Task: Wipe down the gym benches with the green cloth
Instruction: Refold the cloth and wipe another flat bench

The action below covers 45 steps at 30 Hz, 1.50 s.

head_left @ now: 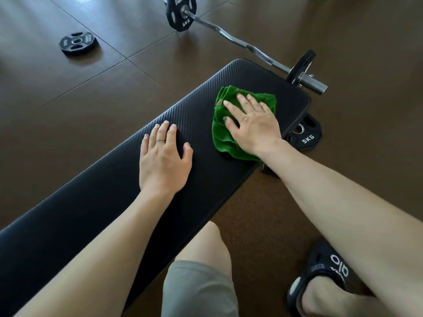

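Observation:
A long black padded gym bench (96, 193) runs diagonally from the lower left to the upper right. Near its far end lies a folded green cloth (223, 136). My right hand (251, 124) presses flat on the cloth with fingers spread and straight. My left hand (163, 160), with a ring on one finger, rests flat on the bare pad to the left of the cloth, fingers straight.
A curl barbell (238, 41) with black plates lies on the brown floor beyond the bench's far end. A loose plate (79, 43) lies at the upper left. A 5 kg plate (305, 136) sits under the bench's right edge. My knee (206, 259) and sandalled foot (325, 280) are below.

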### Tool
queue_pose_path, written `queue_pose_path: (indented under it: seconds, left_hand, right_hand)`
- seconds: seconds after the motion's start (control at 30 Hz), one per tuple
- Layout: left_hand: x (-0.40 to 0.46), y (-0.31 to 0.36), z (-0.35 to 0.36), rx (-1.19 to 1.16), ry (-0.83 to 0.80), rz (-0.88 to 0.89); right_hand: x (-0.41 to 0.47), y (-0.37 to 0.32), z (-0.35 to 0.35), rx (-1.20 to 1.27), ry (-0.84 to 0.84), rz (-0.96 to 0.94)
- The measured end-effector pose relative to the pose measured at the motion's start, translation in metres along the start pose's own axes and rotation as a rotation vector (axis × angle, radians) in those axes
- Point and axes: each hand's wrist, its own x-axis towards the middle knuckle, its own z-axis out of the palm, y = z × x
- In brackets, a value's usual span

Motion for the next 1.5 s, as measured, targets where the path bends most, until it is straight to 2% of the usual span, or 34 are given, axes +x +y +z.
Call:
queue_pose_path:
  seconds: [0.1, 0.23, 0.3, 0.37, 0.43, 0.5, 0.57, 0.63, 0.77, 0.87, 1.03, 1.13, 1.2, 1.37, 1.43, 1.5]
  left_hand:
    - [0.000, 0.000, 0.000, 0.008, -0.007, -0.012]
    - [-0.003, 0.004, 0.002, 0.020, -0.007, -0.003]
    - [-0.002, 0.001, 0.001, 0.020, -0.010, -0.001]
    - [-0.003, -0.002, 0.001, 0.015, -0.011, -0.002]
    - [-0.001, -0.002, 0.000, 0.005, -0.011, -0.007]
    - [-0.001, 0.001, -0.001, 0.010, -0.017, -0.009]
    - [-0.002, 0.003, -0.001, 0.027, -0.024, -0.005]
    - [-0.001, 0.006, -0.003, 0.065, -0.055, 0.001]
    - [0.018, 0.033, -0.007, 0.043, -0.106, -0.110]
    - [0.022, 0.051, 0.002, 0.026, -0.113, -0.173]
    - [0.020, 0.050, 0.013, 0.080, -0.061, -0.181]
    - [0.022, 0.051, 0.014, 0.080, -0.061, -0.173]
    - [0.022, 0.051, 0.015, 0.068, -0.063, -0.175]
    - [0.021, 0.052, 0.016, 0.065, -0.051, -0.166]
    - [0.021, 0.051, 0.016, 0.058, -0.044, -0.166]
    - [0.020, 0.051, 0.016, 0.057, -0.041, -0.156]
  right_hand:
    - [-0.009, -0.021, 0.004, 0.015, 0.046, 0.029]
    - [-0.098, -0.056, 0.019, 0.070, 0.104, -0.158]
    - [-0.111, -0.052, 0.022, 0.090, 0.078, -0.211]
    - [-0.087, -0.027, 0.018, 0.031, 0.053, -0.245]
    - [-0.047, 0.013, 0.008, -0.020, 0.056, -0.176]
    - [-0.016, 0.047, 0.000, -0.033, 0.022, -0.017]
    - [-0.004, 0.048, 0.002, -0.004, 0.032, 0.100]
    - [-0.021, 0.021, 0.009, 0.024, 0.097, 0.150]
    - [-0.102, -0.026, 0.025, 0.089, 0.145, -0.003]
    - [-0.093, -0.001, 0.019, 0.046, 0.087, -0.092]
    - [0.000, 0.069, 0.003, 0.016, 0.107, 0.103]
    - [0.030, 0.070, 0.000, 0.024, 0.127, 0.228]
    - [0.018, 0.053, 0.004, 0.044, 0.168, 0.266]
    - [-0.093, -0.018, 0.029, 0.153, 0.246, 0.124]
    - [-0.102, -0.014, 0.037, 0.207, 0.250, 0.064]
    - [-0.079, 0.013, 0.038, 0.238, 0.295, 0.089]
